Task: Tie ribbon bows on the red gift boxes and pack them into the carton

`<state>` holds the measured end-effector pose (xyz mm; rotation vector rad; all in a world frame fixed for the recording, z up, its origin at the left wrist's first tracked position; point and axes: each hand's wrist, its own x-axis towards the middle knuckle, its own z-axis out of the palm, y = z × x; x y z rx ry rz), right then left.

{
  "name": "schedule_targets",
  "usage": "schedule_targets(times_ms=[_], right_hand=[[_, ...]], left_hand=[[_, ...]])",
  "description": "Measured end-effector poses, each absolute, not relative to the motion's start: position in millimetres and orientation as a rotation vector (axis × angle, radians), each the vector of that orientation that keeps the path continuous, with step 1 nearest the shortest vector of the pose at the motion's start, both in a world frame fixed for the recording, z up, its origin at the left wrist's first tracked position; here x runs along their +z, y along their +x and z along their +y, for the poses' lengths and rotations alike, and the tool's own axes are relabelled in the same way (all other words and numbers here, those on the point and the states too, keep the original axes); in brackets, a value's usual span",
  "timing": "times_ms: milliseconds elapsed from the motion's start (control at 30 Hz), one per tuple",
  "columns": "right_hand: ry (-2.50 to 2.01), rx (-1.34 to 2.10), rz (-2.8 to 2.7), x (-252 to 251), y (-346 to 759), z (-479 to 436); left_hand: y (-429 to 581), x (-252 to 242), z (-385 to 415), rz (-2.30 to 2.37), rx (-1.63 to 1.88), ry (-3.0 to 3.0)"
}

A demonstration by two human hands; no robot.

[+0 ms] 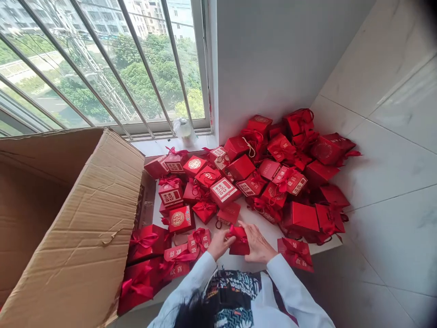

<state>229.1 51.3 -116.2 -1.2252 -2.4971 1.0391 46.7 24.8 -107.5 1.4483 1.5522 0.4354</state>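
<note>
Both my hands hold one small red gift box [239, 244] with a ribbon, close in front of my chest. My left hand [219, 243] pinches its left side with the fingers closed on it. My right hand [256, 243] grips its right side, fingers curled over the top. Around them, several red gift boxes with gold patterns and bows [223, 191] lie heaped on a white board [327, 247] on the floor.
A large open cardboard box [85, 228] lies on the left, its flap raised. Behind is a barred window [102, 64] with a white sill and a small plastic bag [184, 128]. A white wall and pale marble floor tiles [392, 182] lie to the right.
</note>
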Motion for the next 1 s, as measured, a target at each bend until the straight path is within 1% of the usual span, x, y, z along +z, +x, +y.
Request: schedule_targets(times_ms=[133, 233, 433, 767, 1000], right_hand=[[-1.299, 1.093, -2.468, -152, 228, 56], [-1.377, 1.06, -2.381, -159, 233, 52], [-1.526, 0.947, -2.16, -148, 237, 44], [-1.66, 1.017, -1.959, -164, 217, 58], [-1.639, 1.047, -1.864, -158, 233, 56]], left_hand=[[48, -148, 35, 1.582, 0.341, 1.361], [47, -160, 35, 1.613, 0.313, 1.345], [50, -154, 31, 1.647, 0.368, 1.358], [51, -159, 28, 1.702, 0.274, 1.34], [49, -155, 22, 1.724, 0.285, 1.432]])
